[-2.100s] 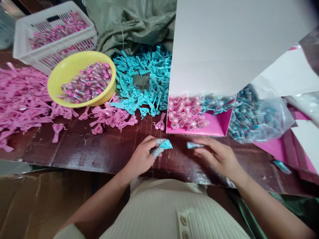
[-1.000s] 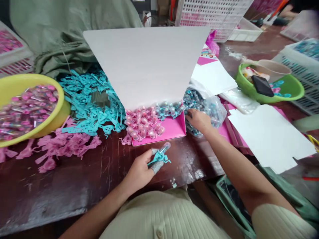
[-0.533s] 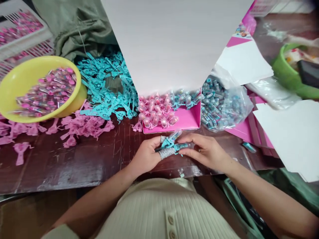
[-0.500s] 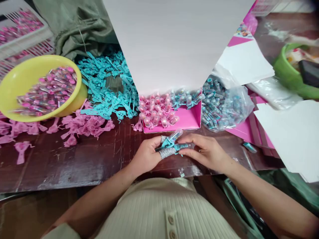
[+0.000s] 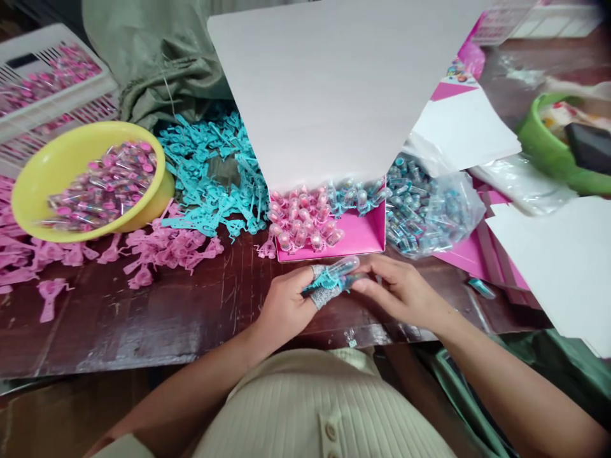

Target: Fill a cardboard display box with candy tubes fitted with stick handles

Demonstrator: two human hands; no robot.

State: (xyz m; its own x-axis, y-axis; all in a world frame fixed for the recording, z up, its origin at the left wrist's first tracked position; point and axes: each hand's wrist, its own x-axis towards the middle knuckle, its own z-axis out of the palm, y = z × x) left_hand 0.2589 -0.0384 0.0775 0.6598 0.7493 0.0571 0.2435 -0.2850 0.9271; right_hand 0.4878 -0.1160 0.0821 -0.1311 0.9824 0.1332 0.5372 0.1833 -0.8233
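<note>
Gripping turquoise clip [image 5: 327,280] and capsule [image 5: 347,264] in left hand [image 5: 289,299], in front of pink box [image 5: 363,235]; no longer reaching into bag [image 5: 453,211] right of it; pinching half-hidden tube [image 5: 352,279] in right hand [image 5: 403,292], apparently fitting it.

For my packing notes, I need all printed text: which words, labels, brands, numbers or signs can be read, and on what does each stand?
No text can be read.
Pink-and-white sheet, right of the raised lid: coloured print, too small to read.
Clear tube at the left hand: any marking too blurred.
</note>
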